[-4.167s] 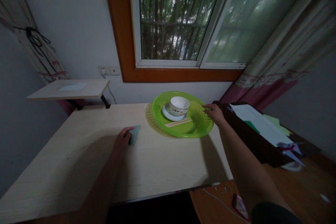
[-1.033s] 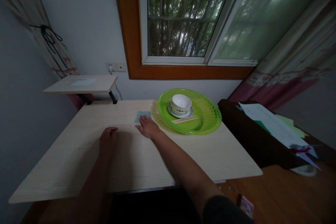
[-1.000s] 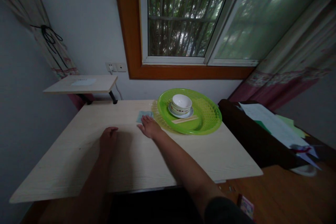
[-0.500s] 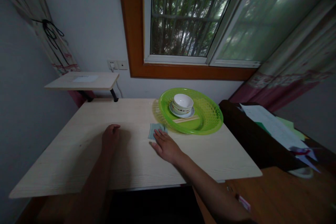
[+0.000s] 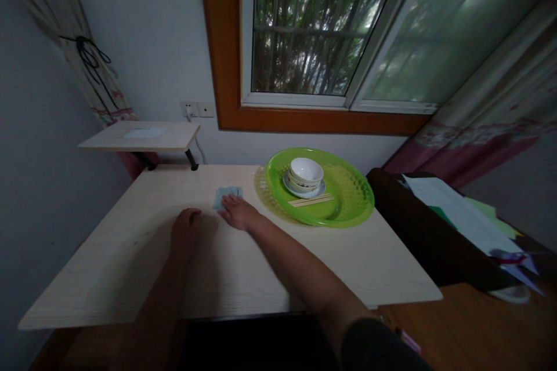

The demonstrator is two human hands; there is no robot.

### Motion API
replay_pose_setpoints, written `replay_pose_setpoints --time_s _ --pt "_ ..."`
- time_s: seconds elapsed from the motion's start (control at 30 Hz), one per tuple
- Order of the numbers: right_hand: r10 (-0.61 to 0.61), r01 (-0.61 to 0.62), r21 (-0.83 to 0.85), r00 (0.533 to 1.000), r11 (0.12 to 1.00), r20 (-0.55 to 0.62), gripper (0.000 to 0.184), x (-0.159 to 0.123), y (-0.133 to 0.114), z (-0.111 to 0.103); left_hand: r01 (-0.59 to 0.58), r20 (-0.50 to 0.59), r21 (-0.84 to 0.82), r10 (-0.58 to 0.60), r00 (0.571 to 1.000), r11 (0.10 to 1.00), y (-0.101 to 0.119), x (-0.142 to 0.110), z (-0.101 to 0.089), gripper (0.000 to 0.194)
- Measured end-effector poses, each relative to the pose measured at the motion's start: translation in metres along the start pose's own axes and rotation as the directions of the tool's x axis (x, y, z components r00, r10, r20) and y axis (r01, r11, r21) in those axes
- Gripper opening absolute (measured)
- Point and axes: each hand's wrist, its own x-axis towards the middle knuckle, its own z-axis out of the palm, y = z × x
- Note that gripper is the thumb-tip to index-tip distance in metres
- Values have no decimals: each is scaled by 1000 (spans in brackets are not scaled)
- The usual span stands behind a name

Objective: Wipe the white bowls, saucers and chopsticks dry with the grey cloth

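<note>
My right hand [image 5: 238, 214] lies flat on the light wooden table [image 5: 130, 255], fingers stretched out and pressing on a small pale blue-green cloth [image 5: 225, 195]. The cloth pokes out beyond my fingertips, just left of the green tray [image 5: 352, 200]. To the left, my left hand [image 5: 185, 231] rests palm down on the tabletop with nothing in it, a short way from the cloth. In the tray stand stacked white bowls [image 5: 306, 173] on a saucer, with chopsticks [image 5: 311, 201] lying in front of them.
A small raised shelf [image 5: 141, 137] with a paper sits at the table's back left. A dark cabinet [image 5: 418, 226] with papers [image 5: 452, 211] stands to the right. Window and curtains are behind. Wall sockets [image 5: 198, 109] are under the window frame.
My right hand has slid the cloth from the tray's front edge back to the left and farther away across the table. My left hand has stayed put.
</note>
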Motion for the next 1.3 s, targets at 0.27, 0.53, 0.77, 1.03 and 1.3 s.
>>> replay_pose_setpoints --time_s 0.27,0.53,0.77,1.03,1.3 --pt "198 -197 19 980 980 -15 67 45 30 -11 6 -18 -16 -7 1000 1000 5 0 -3 26" --pt "286 -285 22 953 958 -99 70 11 38 -16 44 -5 -31 -44 999 999 10 -2 -6 25" --pt "241 -238 39 950 970 -197 69 -67 36 -14 -40 0 24 40 999 999 3 -1 0 29" --pt "-3 120 416 963 901 -270 49 -150 34 -43 -427 202 28 413 888 904 42 -14 28 39" --pt "302 -44 658 910 751 -283 45 -206 46 -48 -750 518 -62 664 540 658 114 -32 85 48"
